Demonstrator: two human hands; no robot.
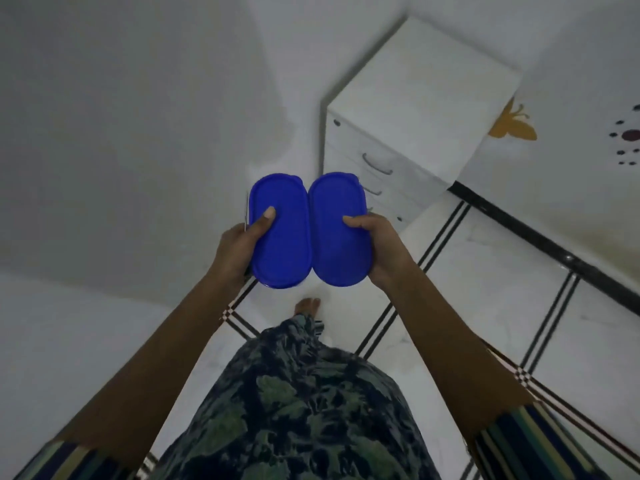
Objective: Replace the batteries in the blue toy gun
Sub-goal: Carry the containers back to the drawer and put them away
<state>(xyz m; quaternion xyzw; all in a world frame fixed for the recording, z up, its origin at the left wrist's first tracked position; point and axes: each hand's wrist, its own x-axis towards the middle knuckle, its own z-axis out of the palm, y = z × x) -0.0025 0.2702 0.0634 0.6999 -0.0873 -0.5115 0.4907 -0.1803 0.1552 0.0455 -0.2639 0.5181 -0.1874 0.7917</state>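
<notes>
Blue oval lids point(282, 244), smooth plastic

The walls point(121, 116) are plain white and meet in a corner at the top of the view. In that corner stands a white drawer cabinet point(422, 98), with curved metal handles point(377, 164) on its drawer fronts and a small round lock near its top edge. On the wall to the right of it are a yellow butterfly sticker point(512, 124) and a cluster of dark dots point(628, 136). A black skirting strip point(540, 237) runs along the foot of that wall. The floor point(485, 289) is laid with white tiles edged by thin black double lines, with small checkered squares where the lines cross. The light is dim and even.
</notes>
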